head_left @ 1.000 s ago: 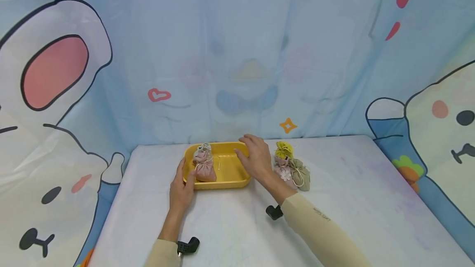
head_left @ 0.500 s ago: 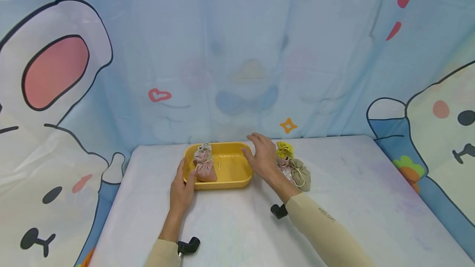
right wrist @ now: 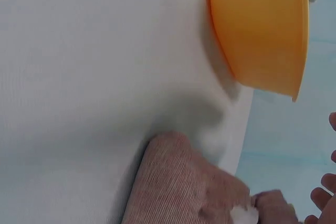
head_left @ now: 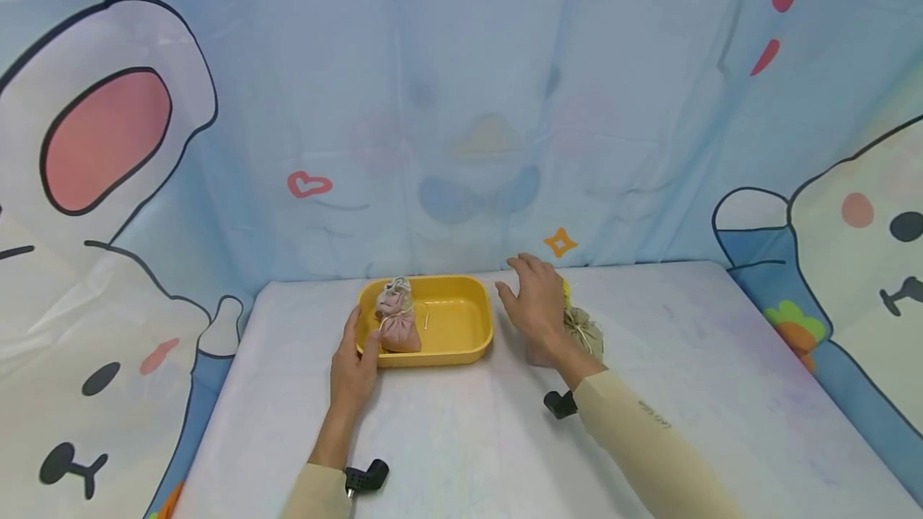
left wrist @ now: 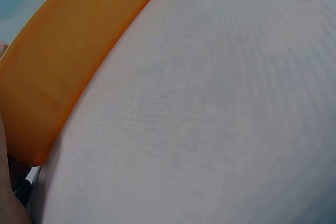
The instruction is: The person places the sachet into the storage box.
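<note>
The left hand (head_left: 353,371) is at the near left corner of the yellow tray (head_left: 433,360), gripping it there: its fingers run up along the outside of the left wall while the thumb lies over the corner's rim. The left forearm rises almost straight from the near side of the worktop (head_left: 447,439), leaning slightly rightward. The tray itself stands against the worktop's far edge, left of that edge's middle, with a rosy pouch (head_left: 400,335) lying at its left end and a pale-topped pouch (head_left: 397,289) just behind, near the far left corner. The right hand (head_left: 539,303) hangs over the group of pouches beyond the tray's right end, its forearm slanting in from the worktop's near right side. Its fingers are released and gently bent, grasping nothing, the thumb held well away from them and pointing toward the tray (the right wrist view catches only fingertips, at the frame's right border, apart from the cloth). Below that hand is a ribbed pink pouch (right wrist: 178,187), partly covered by it in the head view; a grey-green pouch (head_left: 587,331) shows beside the wrist, and a sliver of yellow pouch (head_left: 566,292) appears nearer the far edge.
</note>
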Available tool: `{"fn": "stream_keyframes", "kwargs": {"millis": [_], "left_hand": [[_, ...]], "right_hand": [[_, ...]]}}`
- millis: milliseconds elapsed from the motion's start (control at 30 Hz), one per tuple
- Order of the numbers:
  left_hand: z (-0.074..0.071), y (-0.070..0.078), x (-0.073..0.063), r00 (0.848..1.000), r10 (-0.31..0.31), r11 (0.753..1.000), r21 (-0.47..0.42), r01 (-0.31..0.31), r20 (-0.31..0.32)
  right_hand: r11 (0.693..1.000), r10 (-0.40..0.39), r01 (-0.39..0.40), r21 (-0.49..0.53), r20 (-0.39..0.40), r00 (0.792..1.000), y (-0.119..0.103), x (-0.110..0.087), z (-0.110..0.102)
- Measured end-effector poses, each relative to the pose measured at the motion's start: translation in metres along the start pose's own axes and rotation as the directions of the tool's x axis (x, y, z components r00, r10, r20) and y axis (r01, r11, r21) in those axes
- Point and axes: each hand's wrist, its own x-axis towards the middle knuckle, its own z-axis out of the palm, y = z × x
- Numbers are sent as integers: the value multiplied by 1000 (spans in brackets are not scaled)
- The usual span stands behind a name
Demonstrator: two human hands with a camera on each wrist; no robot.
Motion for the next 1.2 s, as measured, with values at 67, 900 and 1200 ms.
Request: {"fn": "stream_keyframes", "kwargs": {"millis": [67, 900, 1200], "left_hand": [[0, 0, 0, 1000, 0, 1000, 0, 0, 0], [-1, 2, 0, 1000, 10, 1000, -4, -10, -18], [-1, 1, 0, 1000, 5, 1000, 6, -5, -8]], "right_hand": [[1000, 15, -15, -12, -5, 1000, 4, 0, -2], [967, 244, -223, -124, 192, 951, 39, -5, -18], [961, 273, -248, -127, 250, 929, 40, -4, -19]]}}
